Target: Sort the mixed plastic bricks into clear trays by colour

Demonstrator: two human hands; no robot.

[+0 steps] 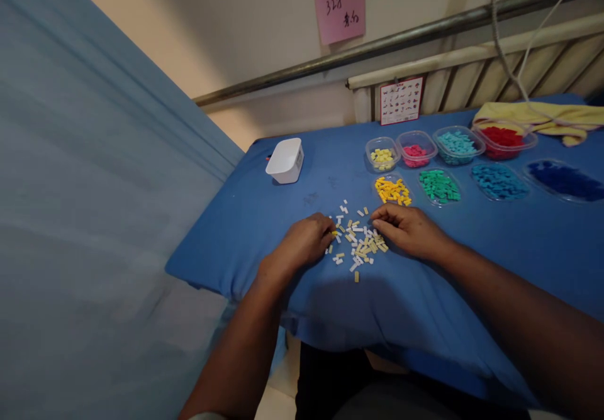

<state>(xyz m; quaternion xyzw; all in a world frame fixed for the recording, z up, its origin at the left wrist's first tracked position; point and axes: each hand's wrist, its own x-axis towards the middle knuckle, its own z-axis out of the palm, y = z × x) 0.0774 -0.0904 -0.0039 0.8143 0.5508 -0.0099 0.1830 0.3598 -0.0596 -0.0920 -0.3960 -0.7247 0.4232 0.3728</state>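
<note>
The left hand (302, 244) and right hand (409, 230) rest knuckles-up on the blue table (495, 250), fingers curled; whether either pinches a piece, I cannot tell. Between them lies one pile of small bricks (357, 242) (white and tan, too many to count). At one o'clock, eight tubs (439, 186) in two rows; at eleven, one white box (285, 160).

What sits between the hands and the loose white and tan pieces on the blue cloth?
Nothing visible. The left hand and right hand rest on either side of the loose pieces, fingertips at the pile's edges.
</note>
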